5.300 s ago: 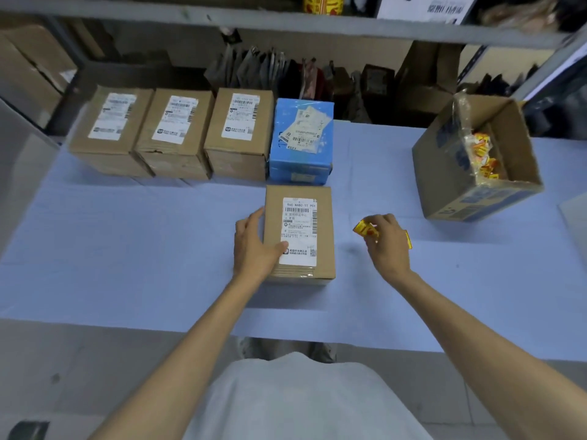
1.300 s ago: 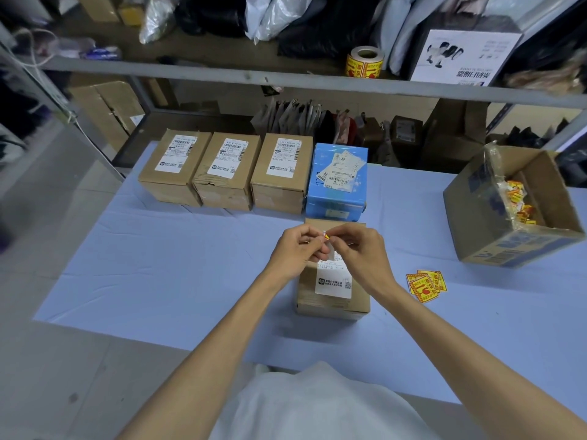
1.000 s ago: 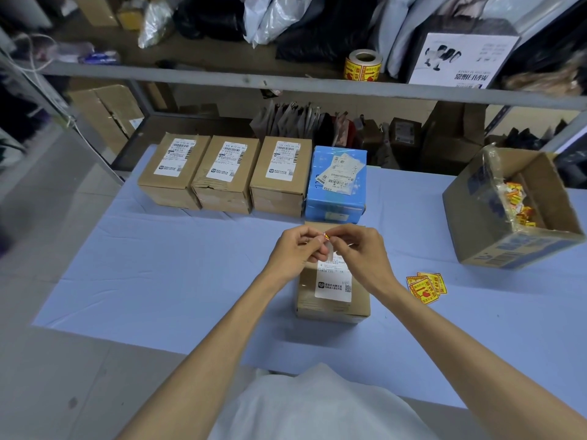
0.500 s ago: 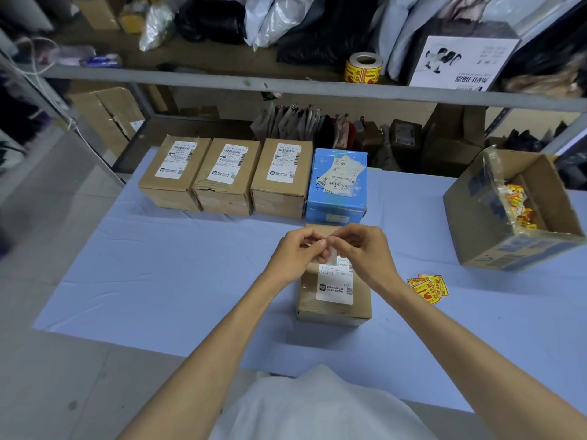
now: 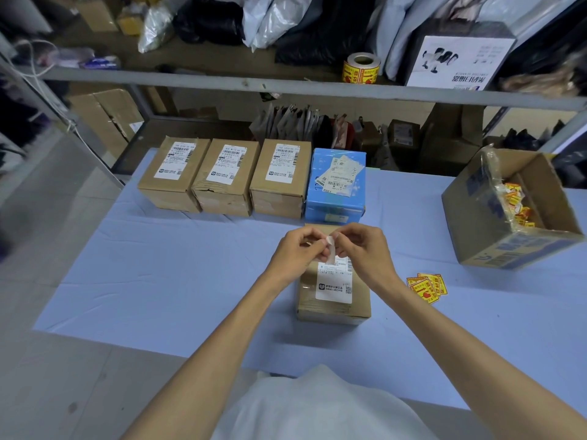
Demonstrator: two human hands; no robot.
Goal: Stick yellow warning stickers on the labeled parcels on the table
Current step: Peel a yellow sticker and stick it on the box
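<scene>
**A:** Sticker (image 5: 330,253): where is it?

**B:** Pinched between both your hands: your left hand (image 5: 298,253) and right hand (image 5: 365,254) meet fingertip to fingertip on it, pale side showing, just above the labeled parcel (image 5: 333,293) on the worktop (image 5: 158,281).

**A:** And the spares?

**B:** Loose yellow stickers (image 5: 427,287) lie on your right, near that parcel, not touching it.

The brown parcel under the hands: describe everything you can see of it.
The parcel is a small brown cardboard box, closed, lying flat on the blue-covered table, just nearer than the blue box. A white shipping label with barcode, dark logo and a small code square sits on its top face. No yellow sticker shows on it. The left hand and right hand, together pinching a pale slip, hide its far end; whether they touch it cannot be told.
</scene>
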